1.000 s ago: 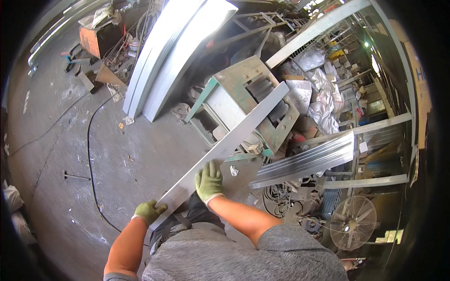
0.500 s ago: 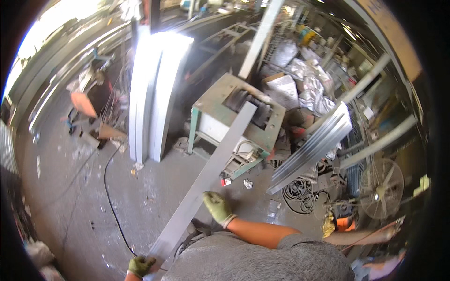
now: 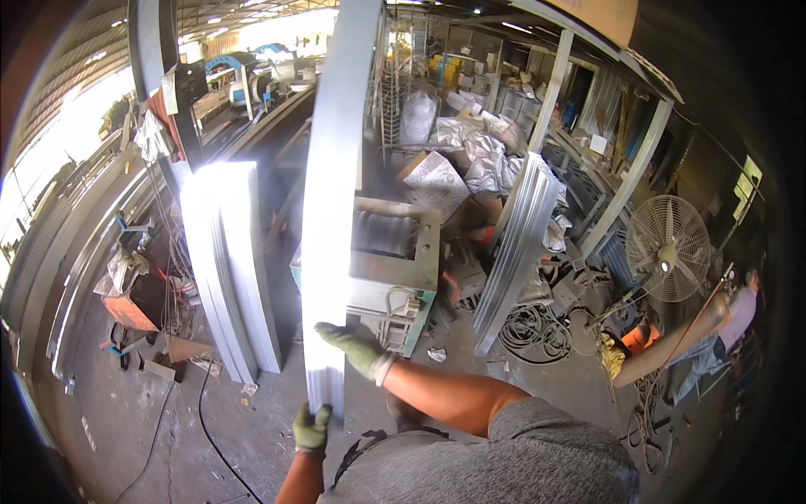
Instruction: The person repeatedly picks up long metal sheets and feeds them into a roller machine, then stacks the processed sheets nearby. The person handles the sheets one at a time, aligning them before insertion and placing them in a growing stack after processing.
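A long silvery metal profile [image 3: 329,244] stands nearly upright in front of me, its face bright with glare and its top running out of the picture. My left hand [image 3: 311,428], in a green glove, grips it near the lower end. Higher up, my gloved right hand [image 3: 357,349] holds its right edge, with fingers laid over the face. Behind the profile is a green-framed machine table [image 3: 395,281] with dark rollers, partly hidden.
Bundled metal profiles stand at left [image 3: 231,277] and right [image 3: 520,252]. A black cable [image 3: 206,420] crosses the floor. To the right are coiled hoses [image 3: 537,334], a caged fan [image 3: 667,249] and another person [image 3: 714,336]. Silver sacks [image 3: 483,155] lie behind.
The metal profile has swung from a slant to nearly upright. My left hand has moved right and up with it. My right hand has come onto its edge, and my view has lifted.
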The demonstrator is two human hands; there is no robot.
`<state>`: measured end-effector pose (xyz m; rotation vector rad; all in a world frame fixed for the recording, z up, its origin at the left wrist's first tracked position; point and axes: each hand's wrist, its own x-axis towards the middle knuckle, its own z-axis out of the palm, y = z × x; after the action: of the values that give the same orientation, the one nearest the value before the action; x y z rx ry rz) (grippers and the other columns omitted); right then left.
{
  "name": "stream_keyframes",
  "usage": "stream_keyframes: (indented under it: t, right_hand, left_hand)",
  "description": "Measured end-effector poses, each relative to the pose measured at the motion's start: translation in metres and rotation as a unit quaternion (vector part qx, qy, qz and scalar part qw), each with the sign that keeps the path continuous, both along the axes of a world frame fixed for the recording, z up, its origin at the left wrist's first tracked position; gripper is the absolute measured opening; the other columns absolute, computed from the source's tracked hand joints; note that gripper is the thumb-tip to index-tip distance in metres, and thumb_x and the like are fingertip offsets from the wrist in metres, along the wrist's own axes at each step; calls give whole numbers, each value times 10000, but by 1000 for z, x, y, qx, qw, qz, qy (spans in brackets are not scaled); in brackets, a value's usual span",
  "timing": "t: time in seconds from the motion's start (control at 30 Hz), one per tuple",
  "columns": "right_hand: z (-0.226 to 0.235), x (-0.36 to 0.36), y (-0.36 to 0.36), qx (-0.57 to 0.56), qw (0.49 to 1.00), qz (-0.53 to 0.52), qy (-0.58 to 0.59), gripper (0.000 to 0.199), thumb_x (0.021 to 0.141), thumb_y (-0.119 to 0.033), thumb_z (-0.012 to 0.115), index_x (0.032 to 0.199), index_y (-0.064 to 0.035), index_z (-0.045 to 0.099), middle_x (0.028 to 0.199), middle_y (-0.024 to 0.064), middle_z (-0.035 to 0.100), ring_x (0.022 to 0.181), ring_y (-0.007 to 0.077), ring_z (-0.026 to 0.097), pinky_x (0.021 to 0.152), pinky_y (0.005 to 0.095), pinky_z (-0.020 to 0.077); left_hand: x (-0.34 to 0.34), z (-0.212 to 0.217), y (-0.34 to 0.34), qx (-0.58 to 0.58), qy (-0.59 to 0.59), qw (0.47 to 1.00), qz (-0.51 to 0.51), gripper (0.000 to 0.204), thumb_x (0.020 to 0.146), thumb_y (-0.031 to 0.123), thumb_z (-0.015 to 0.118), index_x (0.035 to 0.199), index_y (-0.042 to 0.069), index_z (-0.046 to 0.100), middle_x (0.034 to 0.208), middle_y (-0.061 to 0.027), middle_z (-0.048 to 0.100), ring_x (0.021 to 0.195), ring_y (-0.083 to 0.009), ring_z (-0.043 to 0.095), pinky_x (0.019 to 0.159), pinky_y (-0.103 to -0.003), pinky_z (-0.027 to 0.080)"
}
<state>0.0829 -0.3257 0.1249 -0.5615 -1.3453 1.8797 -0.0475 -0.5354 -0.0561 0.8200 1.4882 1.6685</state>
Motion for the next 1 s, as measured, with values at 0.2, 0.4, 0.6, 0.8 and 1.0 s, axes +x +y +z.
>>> stream_keyframes:
  t: [0.2,0.4,0.6,0.8,1.0]
  right_hand:
    - [-12,55,39,134,967,-189,-109,394,1016,-249,811,1344,-42,743,1182,32,800,1053,106,706,950,287,567]
    - [-66,156,48,257,859,-315,-312,325,896,-246,862,1147,-62,767,949,162,790,853,250,760,801,362,589]
    - [-66,206,36,430,814,-242,-306,282,867,-166,869,1095,-13,806,1015,169,802,911,309,770,825,402,597]
    - [-65,188,59,568,742,-178,-308,202,783,-162,811,974,-96,821,904,114,791,870,345,758,805,475,581]
    - [-75,161,103,614,715,-37,-333,236,753,-132,758,978,-160,825,1020,44,802,1014,302,737,945,475,549]
  left_hand:
    - [4,51,68,-49,452,889,-60,588,962,329,794,1446,46,615,1421,-244,664,1299,-444,637,1110,-497,519]
    - [-54,211,30,74,614,782,79,721,878,131,845,1533,19,565,1553,-224,590,1467,-441,536,1244,-535,404]
    - [-132,306,-11,77,783,581,209,1015,814,356,928,1649,80,422,1711,-217,423,1612,-496,314,1323,-641,214]
    - [-190,217,-92,-284,652,697,-89,1058,574,394,1035,1479,88,580,1504,-166,623,1378,-400,586,1166,-532,460]
    - [-168,68,-231,-391,520,755,-82,611,802,203,790,1375,41,653,1337,-271,708,1230,-497,671,1033,-557,559]
